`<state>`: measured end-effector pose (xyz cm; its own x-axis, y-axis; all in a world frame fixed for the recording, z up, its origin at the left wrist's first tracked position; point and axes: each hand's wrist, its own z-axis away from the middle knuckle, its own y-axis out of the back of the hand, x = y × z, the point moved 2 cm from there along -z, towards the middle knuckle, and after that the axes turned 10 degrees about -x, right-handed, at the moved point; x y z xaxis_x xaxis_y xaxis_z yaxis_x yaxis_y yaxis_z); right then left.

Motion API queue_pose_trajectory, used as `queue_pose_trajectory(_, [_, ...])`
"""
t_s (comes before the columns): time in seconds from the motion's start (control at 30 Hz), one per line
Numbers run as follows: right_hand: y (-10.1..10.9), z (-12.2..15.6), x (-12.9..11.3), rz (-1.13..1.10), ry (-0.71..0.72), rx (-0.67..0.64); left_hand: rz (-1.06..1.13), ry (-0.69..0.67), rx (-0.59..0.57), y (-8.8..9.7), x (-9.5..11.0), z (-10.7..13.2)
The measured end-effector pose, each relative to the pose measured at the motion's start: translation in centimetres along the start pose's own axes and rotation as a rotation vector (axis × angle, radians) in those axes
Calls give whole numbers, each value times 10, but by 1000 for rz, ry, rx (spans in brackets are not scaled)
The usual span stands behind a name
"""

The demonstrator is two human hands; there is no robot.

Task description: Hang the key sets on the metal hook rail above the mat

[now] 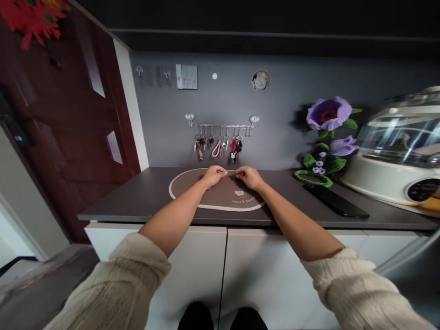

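Observation:
My left hand (pixel 215 175) is closed in a pinch above the far part of an oval brown mat (pixel 187 185) with a pale rim. What its fingertips hold, if anything, is too small to make out. Just right of it, my right hand (pixel 250 177) pinches a small dark metal piece (pixel 234 177) that looks like a key. The fingertips of both hands are close together but apart. Beyond them, a wall rail (pixel 222 125) carries several hooks with hanging keys, among them a pink loop (pixel 216 149) and a red key holder (pixel 233 146).
Purple fabric flowers (pixel 329 113) with a green ring base (pixel 312 178) stand on the right of the dark counter (pixel 137 192). A black phone-like slab (pixel 337 201) lies before them, beside a cream appliance (pixel 378 176). A dark shelf (pixel 275 36) overhangs; a red-brown door (pixel 85 114) is left.

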<state>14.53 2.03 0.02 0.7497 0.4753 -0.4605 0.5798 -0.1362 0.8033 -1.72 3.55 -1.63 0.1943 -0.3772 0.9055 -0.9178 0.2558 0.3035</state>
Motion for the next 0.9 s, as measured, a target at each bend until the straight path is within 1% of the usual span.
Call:
queue_pose_trajectory(0.2, [-5, -2, -2, 253, 118, -98, -18, -13, 11, 1, -2, 0])
queue_pose_trajectory(0.4, [-9, -5, -1, 357, 130, -92, -22, -6, 3, 1, 0, 0])
queue_pose_trajectory(0.53, [-9, -6, -2, 333, 103, -76, -33, -9, -3, 1, 1, 1])
queue_pose_trajectory(0.7, [-4, -3, -6, 272, 25, -39, -68, -11, -16, 2, 2, 2])
queue_pose_trajectory(0.8, [0, -2, -9, 190, -4, -4, -80, 2, -12, 2, 2, 2])
queue_pose_trajectory(0.9, [2, -1, -10, 50, -30, 2, -79, 1, -11, 1, 3, 3])
